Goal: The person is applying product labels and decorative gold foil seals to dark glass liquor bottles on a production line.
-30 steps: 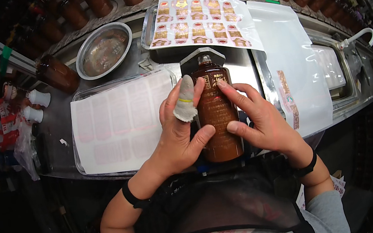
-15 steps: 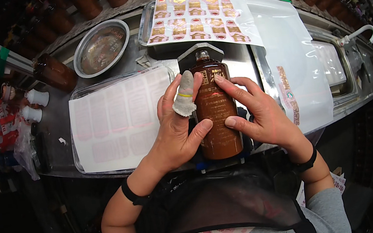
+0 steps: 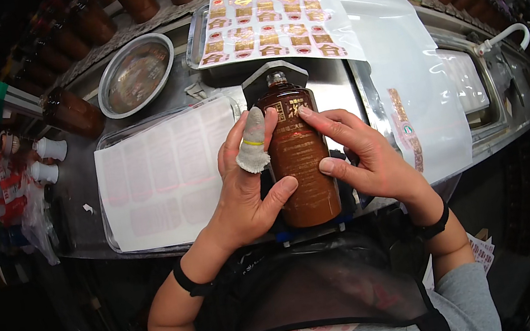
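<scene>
a brown bottle (image 3: 299,161) lies on its side at the near edge of the metal bench (image 3: 342,87), its capped neck pointing away from the person, its body resting in a dark cradle; a label shows on its upper face; the left hand (image 3: 248,188) holds it from the left, thumb pressed against the lower body and fingers (image 3: 252,141) closed along the shoulder, one of them wrapped in a grey cloth cot; the right hand (image 3: 365,158) holds it from the right, fingertips laid flat on the label and thumb on the side; just left of the bottle a tray holds a mostly peeled white backing sheet (image 3: 168,172); beyond the neck lies a sheet of red-and-gold labels (image 3: 272,25); to its left stands a round steel bowl (image 3: 134,75); brown bottles line the far edge of the bench.
</scene>
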The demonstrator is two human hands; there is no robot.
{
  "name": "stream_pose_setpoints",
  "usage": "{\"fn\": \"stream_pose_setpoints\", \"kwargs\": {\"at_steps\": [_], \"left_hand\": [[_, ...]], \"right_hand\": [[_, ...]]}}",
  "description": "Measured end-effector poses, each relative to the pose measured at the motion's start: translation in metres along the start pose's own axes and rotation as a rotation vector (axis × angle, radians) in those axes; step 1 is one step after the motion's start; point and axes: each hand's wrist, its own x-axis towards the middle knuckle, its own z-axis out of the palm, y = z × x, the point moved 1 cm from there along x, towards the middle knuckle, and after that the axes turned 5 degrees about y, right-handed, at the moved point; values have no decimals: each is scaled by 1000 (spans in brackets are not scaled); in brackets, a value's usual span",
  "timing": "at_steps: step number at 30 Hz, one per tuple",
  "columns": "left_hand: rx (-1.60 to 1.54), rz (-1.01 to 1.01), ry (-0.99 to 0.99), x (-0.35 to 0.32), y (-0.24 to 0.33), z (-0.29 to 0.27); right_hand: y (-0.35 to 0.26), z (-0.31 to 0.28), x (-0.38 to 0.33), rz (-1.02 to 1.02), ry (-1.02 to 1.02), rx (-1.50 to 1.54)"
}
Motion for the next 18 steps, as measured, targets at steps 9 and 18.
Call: {"fn": "stream_pose_setpoints", "kwargs": {"at_steps": [9, 18], "left_hand": [[20, 12, 3, 3, 0, 1], [-128, -69, 38, 2, 0, -3]], "right_hand": [[5, -1, 0, -7, 9, 3], [0, 2, -3, -3, -13, -37]]}}
